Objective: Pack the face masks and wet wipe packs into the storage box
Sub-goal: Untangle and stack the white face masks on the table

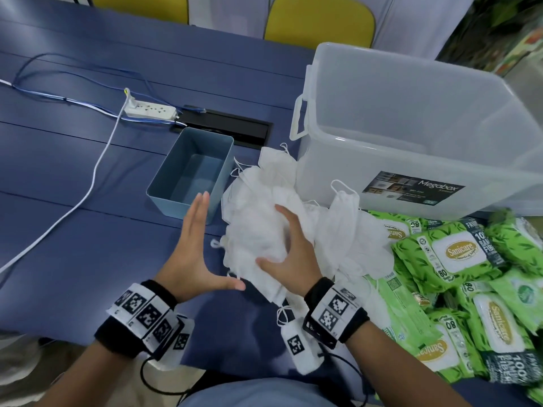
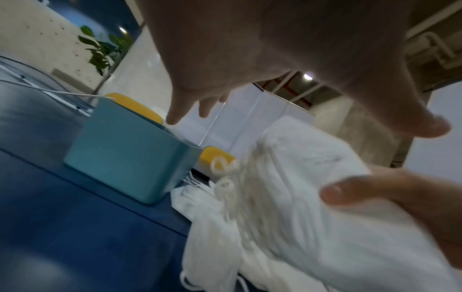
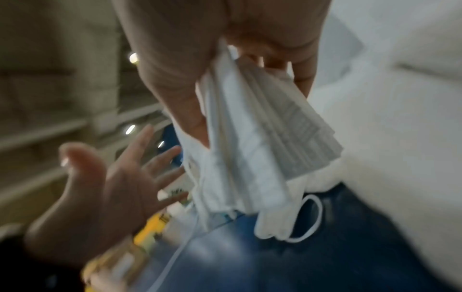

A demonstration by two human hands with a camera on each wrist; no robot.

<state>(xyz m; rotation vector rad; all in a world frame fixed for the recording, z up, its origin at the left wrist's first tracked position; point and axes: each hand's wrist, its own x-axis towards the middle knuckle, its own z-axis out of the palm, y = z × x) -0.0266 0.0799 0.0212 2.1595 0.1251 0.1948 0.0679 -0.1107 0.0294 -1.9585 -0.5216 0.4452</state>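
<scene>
- Stack of white pleated face masks with ear loops [image 1: 258, 239], pinched between thumb and curled fingers of the right hand [image 1: 291, 254], lifted just above the blue table [image 1: 88, 201]; same stack seen edge-on in the right wrist view [image 3: 262, 138], loops dangling below.
- More loose white masks [image 1: 349, 227] heaped on the table beneath and beside the held stack, right up against the front wall of the large translucent plastic storage box [image 1: 411, 118].
- Left hand [image 1: 197, 248] just left of the stack, flat and spread wide, palm turned toward it, thumb tip close to its lower edge; holding nothing.
- Green wet wipe packs with white label flaps [image 1: 458, 254] piled at the right, in front of the storage box, some partly under the masks.
- Storage box upright, open-topped, white side handle facing left, dark label on its front.
- Small open light-blue rectangular bin [image 1: 194, 168] left of the mask heap, close to the left fingertips.
- White power strip [image 1: 151, 110] with white and blue cables farther back on the table.
- Yellow chair backs [image 1: 318, 22] beyond the far table edge.
</scene>
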